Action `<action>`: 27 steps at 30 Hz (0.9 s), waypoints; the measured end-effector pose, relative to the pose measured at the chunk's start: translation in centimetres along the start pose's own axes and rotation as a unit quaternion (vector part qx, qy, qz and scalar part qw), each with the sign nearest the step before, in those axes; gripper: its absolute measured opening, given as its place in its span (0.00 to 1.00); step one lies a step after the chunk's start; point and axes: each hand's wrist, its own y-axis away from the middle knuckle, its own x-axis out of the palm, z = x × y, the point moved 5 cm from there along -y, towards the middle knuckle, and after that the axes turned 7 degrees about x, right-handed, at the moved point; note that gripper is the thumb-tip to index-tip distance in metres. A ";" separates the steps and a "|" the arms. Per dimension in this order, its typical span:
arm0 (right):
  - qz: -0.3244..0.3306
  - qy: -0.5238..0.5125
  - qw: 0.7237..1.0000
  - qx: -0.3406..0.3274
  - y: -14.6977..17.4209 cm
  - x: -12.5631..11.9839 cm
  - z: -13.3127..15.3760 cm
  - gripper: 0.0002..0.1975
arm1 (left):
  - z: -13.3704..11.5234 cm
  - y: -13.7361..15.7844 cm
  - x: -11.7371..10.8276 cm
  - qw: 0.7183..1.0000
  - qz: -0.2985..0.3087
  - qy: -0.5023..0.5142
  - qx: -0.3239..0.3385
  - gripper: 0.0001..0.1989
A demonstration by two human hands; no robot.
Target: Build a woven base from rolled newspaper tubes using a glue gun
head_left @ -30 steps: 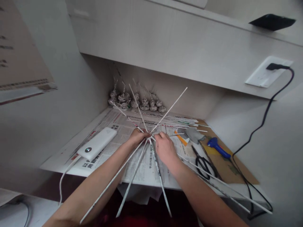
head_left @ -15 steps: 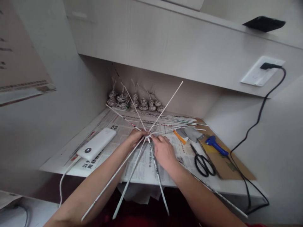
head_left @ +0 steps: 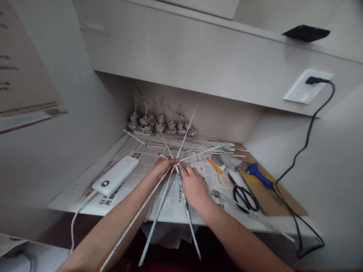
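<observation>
Several thin rolled-newspaper sticks (head_left: 156, 214) cross at one hub and fan out in all directions like spokes. My left hand (head_left: 165, 165) is closed on the left side of that hub, thumb on top. From the right, my right hand (head_left: 193, 184) pinches at the same crossing, its fingers bent and pressed close to the centre. One stick runs out beneath my right forearm toward the lower right. The exact weave at the hub is small and partly hidden by my fingers.
Newspaper covers the white tabletop (head_left: 65, 196). A white power bank (head_left: 117, 175) lies left. Black scissors (head_left: 245, 198), a blue glue gun (head_left: 259, 175) and cardboard (head_left: 279, 200) are right. Several woven gourd shapes (head_left: 171, 127) and loose paper sticks (head_left: 218, 144) sit at the back.
The far spokes have tipped lower, and the upper right one has swung left. The stick at lower right has shifted upward and is blurred. Both hands stay at the hub.
</observation>
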 end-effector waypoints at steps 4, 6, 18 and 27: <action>-0.015 -0.086 0.996 -0.005 0.1 0.2 -0.2 0.26 | -0.4 0.2 0.4 0.999 0.014 0.046 -0.015 0.08; -0.015 -0.167 0.986 0.004 -0.2 0.5 -0.7 0.25 | -0.5 0.3 0.4 0.998 0.020 0.049 -0.016 0.07; -0.002 -0.234 0.971 0.052 -1.8 0.7 -5.5 0.16 | -0.1 0.4 0.8 0.993 0.046 0.091 -0.063 0.05; 0.165 -0.525 0.824 0.135 -3.2 4.0 -3.8 0.14 | -0.5 0.5 0.9 0.995 0.044 0.093 -0.014 0.09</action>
